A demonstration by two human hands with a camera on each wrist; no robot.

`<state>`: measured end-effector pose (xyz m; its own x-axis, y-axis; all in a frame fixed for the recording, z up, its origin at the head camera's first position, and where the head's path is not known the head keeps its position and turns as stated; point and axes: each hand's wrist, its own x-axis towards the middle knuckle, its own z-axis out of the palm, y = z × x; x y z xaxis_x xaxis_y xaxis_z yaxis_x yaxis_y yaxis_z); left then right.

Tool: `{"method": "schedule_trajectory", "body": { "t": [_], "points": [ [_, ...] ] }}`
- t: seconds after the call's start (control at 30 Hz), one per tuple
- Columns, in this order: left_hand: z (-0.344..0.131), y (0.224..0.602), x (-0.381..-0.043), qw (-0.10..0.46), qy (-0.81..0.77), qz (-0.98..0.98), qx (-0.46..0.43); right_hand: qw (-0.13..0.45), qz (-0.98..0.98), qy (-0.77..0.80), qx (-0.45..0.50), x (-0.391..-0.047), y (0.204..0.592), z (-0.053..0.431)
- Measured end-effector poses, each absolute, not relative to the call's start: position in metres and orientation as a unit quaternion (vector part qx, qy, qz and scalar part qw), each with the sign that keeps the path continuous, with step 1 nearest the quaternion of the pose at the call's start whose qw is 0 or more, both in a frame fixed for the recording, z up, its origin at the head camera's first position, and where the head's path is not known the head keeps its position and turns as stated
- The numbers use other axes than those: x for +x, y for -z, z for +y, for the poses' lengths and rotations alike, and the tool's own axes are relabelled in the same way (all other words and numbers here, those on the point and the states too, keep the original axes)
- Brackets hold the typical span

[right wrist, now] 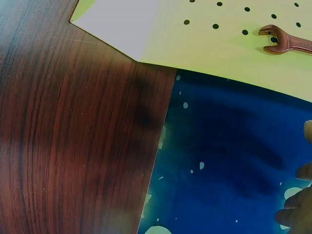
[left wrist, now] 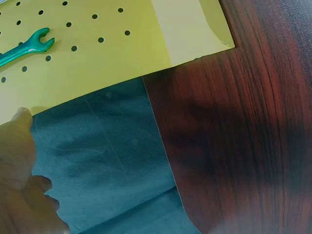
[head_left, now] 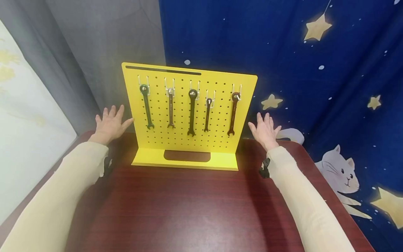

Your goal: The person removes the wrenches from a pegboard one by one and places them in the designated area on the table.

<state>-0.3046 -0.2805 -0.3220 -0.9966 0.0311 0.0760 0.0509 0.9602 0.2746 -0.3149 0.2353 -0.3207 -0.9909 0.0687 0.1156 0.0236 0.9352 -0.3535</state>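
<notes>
A yellow pegboard [head_left: 182, 140] stands upright on the table, with several combination wrenches hanging from its white hooks. From left to right hang a green wrench [head_left: 147, 106], a silver wrench [head_left: 171, 108], a large black wrench [head_left: 192, 113], a small dark wrench [head_left: 207, 115] and a reddish-brown wrench [head_left: 233, 113]. My left hand [head_left: 110, 125] is spread beside the board's left edge, its thumb close to that edge. Off the right edge, my right hand [head_left: 265, 131] is held with straight fingers, apart from the board. Neither hand holds anything. The green wrench's open end [left wrist: 41, 41] shows in the left wrist view.
The board's yellow foot [head_left: 148, 157] has a cut-out slot and rests on a dark red wooden table [head_left: 176, 206]. Behind hang a grey curtain [head_left: 110, 35] and a blue curtain [head_left: 236, 35] with stars and a cat. A white surface [head_left: 28, 140] lies at the left.
</notes>
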Motion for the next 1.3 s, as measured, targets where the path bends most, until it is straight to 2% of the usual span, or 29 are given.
{"method": "schedule_trajectory", "body": {
  "t": [0.2, 0.47, 0.7, 0.83, 1.03, 1.3],
  "points": [
    [-0.28, 0.323, -0.304, 0.047, 0.144, -0.988, -0.026, 0.096, -0.972, -0.214, -0.025, -0.312, 0.323, 0.236],
    [-0.276, 0.328, -0.301, 0.061, 0.186, -0.98, -0.033, 0.184, -0.939, -0.292, -0.018, -0.304, 0.333, 0.234],
    [-0.271, 0.335, -0.296, 0.117, 0.306, -0.944, -0.046, 0.284, -0.872, -0.399, -0.001, -0.295, 0.34, 0.22],
    [-0.264, 0.338, -0.294, 0.132, 0.386, -0.913, -0.013, 0.322, -0.837, -0.441, 0.013, -0.293, 0.341, 0.207],
    [-0.251, 0.34, -0.296, 0.157, 0.522, -0.838, 0.035, 0.297, -0.807, -0.509, 0.032, -0.294, 0.34, 0.185],
    [-0.238, 0.342, -0.305, 0.18, 0.57, -0.798, 0.075, 0.263, -0.771, -0.58, 0.009, -0.298, 0.347, 0.168]
  ]
}}
